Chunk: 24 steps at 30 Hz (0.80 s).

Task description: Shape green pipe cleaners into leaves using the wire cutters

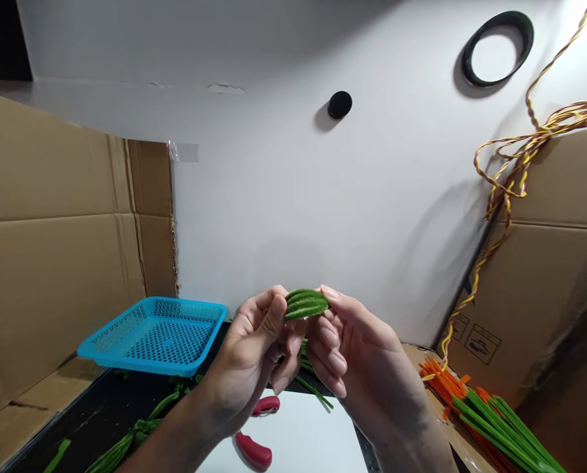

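Observation:
Between my two hands is a small green bundle of fuzzy pipe cleaners (306, 304), lying side by side in a short leaf-like shape. My left hand (254, 341) pinches its left end between thumb and fingers. At the right end, the thumb and fingertips of my right hand (355, 341) close on it. Below my hands, a red-handled tool (254, 452) lies on a white sheet (303, 433); its working end is hidden by my left wrist. Loose green pipe cleaner stems (317, 394) stick out behind my hands onto the sheet.
A blue perforated basket (150, 364) stands at the left, near green pipe cleaner pieces (120, 453) on the black surface. Orange and green pipe cleaners (500, 420) lie at the right. Cardboard walls (56, 263) flank both sides. A twisted yellow-brown wire (507, 190) hangs at the right.

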Available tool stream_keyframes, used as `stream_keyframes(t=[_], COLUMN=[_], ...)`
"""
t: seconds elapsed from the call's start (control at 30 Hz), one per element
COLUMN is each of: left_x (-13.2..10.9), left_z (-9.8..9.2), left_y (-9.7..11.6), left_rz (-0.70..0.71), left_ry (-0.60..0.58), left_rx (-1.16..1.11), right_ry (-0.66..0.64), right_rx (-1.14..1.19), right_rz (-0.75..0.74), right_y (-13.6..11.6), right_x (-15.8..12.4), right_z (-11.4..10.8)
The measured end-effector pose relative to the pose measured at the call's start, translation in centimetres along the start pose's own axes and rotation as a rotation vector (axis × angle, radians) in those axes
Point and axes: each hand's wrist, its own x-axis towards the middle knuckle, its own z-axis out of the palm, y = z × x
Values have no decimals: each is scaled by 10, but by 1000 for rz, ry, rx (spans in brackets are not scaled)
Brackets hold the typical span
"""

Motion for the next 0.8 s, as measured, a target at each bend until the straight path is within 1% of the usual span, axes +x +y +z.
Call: stream_keyframes(t=[0.13,0.23,0.33,0.5,0.57,0.7,0.8], left_x=[1,-1,-1,1,2,1,2], left_z=[-1,1,2,-2,-4,-4,-4], left_y=[2,5,7,5,3,6,9], left_rz=[130,173,165,129,149,242,268], left_ry=[43,75,65,2,29,117,135], left_rx=[141,177,184,154,180,338,442], right_ry=[3,-37,-46,4,25,93,154], right_rx=[-15,-16,-29,-91,-174,-454,-652], right_rz=[-6,9,-2,-72,-118,-287,-395], right_y=[-1,-2,-3,-3,-5,-14,-19], right_x=[-1,-3,-4,-4,-5,-8,-11], right_z=[2,4,5,4,1,-7,-13])
